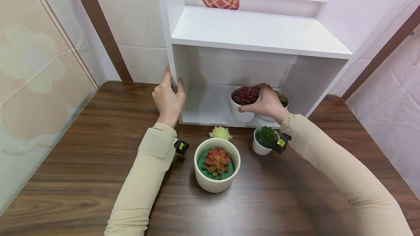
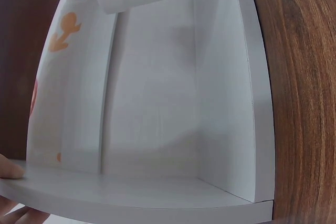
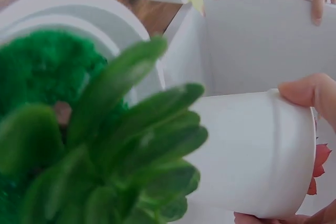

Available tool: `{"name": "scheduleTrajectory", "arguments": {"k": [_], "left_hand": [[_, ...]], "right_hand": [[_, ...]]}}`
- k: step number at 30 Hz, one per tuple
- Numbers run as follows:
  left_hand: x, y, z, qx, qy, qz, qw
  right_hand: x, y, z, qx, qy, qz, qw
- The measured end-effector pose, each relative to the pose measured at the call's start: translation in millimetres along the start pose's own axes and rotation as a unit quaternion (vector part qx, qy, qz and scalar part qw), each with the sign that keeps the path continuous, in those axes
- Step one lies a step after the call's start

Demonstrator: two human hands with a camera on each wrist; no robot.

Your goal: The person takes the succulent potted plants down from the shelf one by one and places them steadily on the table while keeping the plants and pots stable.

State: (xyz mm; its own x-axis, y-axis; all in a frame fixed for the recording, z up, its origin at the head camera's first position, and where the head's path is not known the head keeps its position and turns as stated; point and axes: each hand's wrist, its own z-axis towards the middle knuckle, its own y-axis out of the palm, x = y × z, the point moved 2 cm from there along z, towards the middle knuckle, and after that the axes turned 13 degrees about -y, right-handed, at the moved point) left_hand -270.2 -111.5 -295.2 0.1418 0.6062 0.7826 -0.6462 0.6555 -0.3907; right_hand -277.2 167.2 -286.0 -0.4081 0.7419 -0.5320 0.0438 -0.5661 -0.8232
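Observation:
My right hand (image 1: 269,103) grips a white pot (image 1: 242,113) by its rim, thumb on the near side and fingers round the far side. A dark red succulent (image 1: 246,95) grows in it. The pot is inside the lower compartment of a white shelf unit (image 1: 262,34); whether its base touches the shelf floor I cannot tell. With the thumb inside and fingers outside, my left hand (image 1: 169,101) holds the unit's left side panel (image 1: 175,61). Behind my right hand, another potted succulent (image 1: 283,99) stands partly hidden in the same compartment.
In front of the unit on the brown wooden table (image 1: 82,166) stands a cream pot (image 1: 213,185) with a red-orange succulent. A pale yellow-green succulent (image 1: 220,133) shows behind it. A small white pot (image 1: 260,149) with a green succulent sits under my right wrist.

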Motion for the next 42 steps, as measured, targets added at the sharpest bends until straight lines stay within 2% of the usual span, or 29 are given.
{"name": "scheduleTrajectory", "arguments": {"k": [3,8,19,30,42], "left_hand": [[0.2,0.2,0.0,0.0,-0.002,0.0,1.0],[0.0,0.3,0.0,-0.001,-0.005,0.0,1.0],[0.0,0.6,-0.1,-0.001,-0.007,0.002,1.0],[1.4,-0.2,-0.2,0.002,-0.004,-0.004,1.0],[0.7,1.2,0.8,0.004,0.003,-0.001,1.0]], "right_hand": [[-2,0,-4,0.005,-0.003,0.005,1.0],[-5,-2,-12,0.011,0.019,0.016,1.0],[-13,-7,-35,0.038,0.038,0.072,0.996],[-24,-16,-58,0.06,0.022,0.094,0.994],[-34,-25,-85,0.045,-0.005,0.093,0.995]]}}
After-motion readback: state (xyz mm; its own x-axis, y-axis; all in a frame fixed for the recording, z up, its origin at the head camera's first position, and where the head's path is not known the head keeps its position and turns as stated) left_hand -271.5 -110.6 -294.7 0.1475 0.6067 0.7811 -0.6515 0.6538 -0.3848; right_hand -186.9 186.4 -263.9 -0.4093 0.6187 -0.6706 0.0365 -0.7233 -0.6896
